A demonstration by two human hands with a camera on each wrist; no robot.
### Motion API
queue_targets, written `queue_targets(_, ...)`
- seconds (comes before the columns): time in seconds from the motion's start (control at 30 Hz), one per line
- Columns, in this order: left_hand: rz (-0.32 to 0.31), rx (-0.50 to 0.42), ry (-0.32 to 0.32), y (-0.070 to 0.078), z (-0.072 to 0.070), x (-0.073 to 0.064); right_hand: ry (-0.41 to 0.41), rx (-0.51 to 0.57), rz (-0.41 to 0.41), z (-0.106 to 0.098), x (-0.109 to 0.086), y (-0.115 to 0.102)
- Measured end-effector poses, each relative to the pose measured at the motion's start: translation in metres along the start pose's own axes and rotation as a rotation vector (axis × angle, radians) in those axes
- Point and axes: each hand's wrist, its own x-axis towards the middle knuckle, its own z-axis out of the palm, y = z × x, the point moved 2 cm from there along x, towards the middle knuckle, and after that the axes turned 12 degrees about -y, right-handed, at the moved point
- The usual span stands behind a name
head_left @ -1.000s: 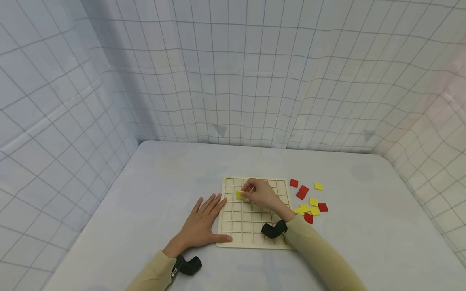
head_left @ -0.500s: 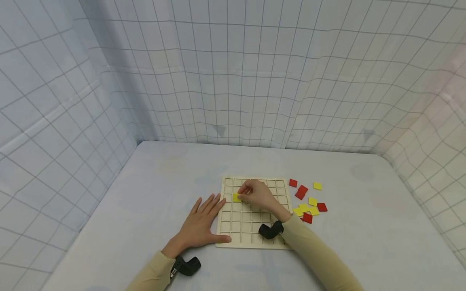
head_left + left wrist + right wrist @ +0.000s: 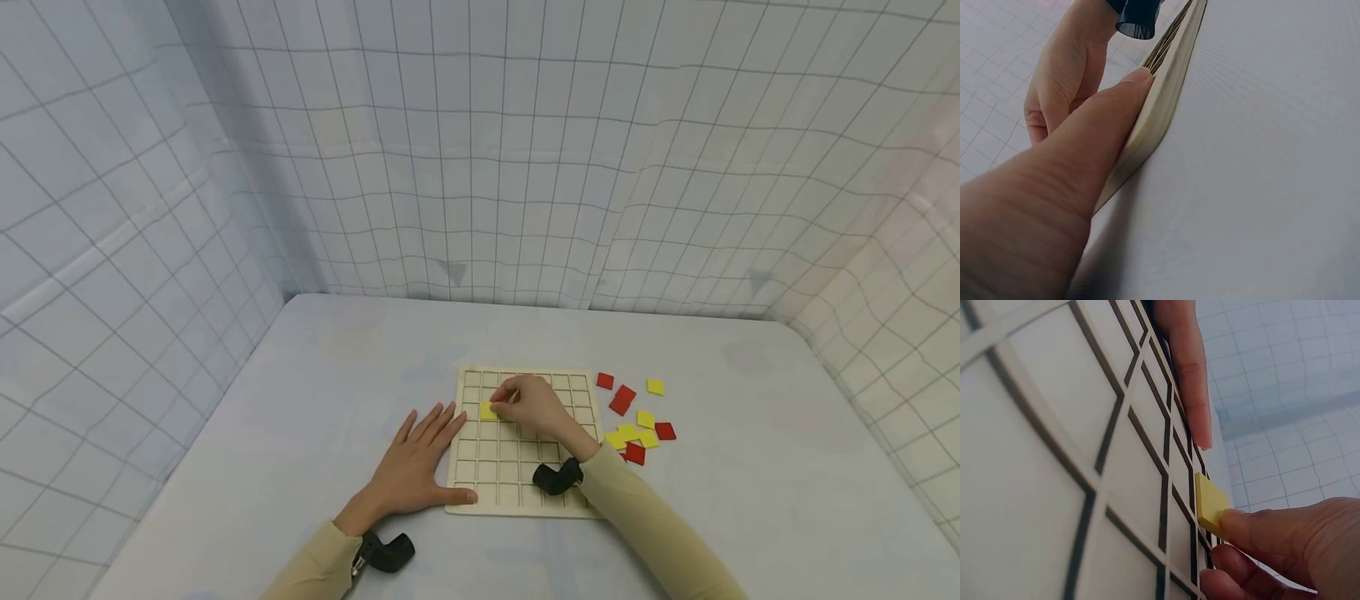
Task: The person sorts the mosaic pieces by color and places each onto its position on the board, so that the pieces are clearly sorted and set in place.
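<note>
A cream grid board (image 3: 497, 471) with raised square cells lies on the table. My right hand (image 3: 534, 407) pinches a yellow square tile (image 3: 487, 411) between thumb and fingers, low over a cell near the board's left side. In the right wrist view the yellow tile (image 3: 1211, 503) sits tilted against the grid, the thumb on its near corner. My left hand (image 3: 415, 467) lies spread at the board's left edge, its thumb on the near left corner. The left wrist view has that thumb (image 3: 1110, 112) along the board's rim (image 3: 1163, 106).
Right of the board lie loose red tiles (image 3: 622, 400) and yellow tiles (image 3: 647, 419), several of each, some overlapping. One yellow tile (image 3: 656, 387) lies apart farther back. Black wrist cameras (image 3: 557, 478) are strapped to both wrists. A grid-patterned curtain (image 3: 480, 167) stands behind the table.
My right hand has carried the yellow tile slightly left and nearer, down to the board, then held almost still. My left hand has stayed in place.
</note>
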Motion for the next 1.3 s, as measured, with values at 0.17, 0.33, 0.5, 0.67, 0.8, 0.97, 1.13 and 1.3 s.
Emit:
queue_targets(0.17,0.001,-0.007,-0.004,0.0007,0.0012,-0.0010,0.003,-0.016,-0.003,0.0013,0.0000,0.0006)
queue_targets(0.33,0.002,-0.019,-0.008,0.0015,0.0016,-0.0016,0.000,-0.020,0.009,0.0018,-0.0007,0.0002)
queue_targets(0.5,0.002,-0.021,-0.010,0.0015,0.0022,-0.0016,-0.002,-0.023,0.013,0.0023,-0.0003,0.0009)
queue_targets(0.67,0.014,-0.013,0.015,0.0005,0.0029,-0.0015,0.004,-0.025,0.019,0.0012,0.0005,-0.0008)
queue_targets(0.8,0.016,-0.006,0.024,-0.0006,0.0040,-0.0009,0.008,-0.027,0.046,0.0005,0.0011,-0.0016)
queue_targets(0.97,0.008,-0.009,0.007,-0.0008,0.0035,-0.0008,0.010,-0.029,0.054,0.0002,0.0006,-0.0025)
queue_targets(1.13,0.008,-0.007,0.005,-0.0011,0.0026,-0.0011,0.011,-0.035,0.033,0.0010,0.0015,-0.0018)
queue_targets(1.3,0.016,-0.007,0.018,-0.0014,0.0020,-0.0011,0.017,-0.041,0.031,0.0009,0.0020,-0.0014)
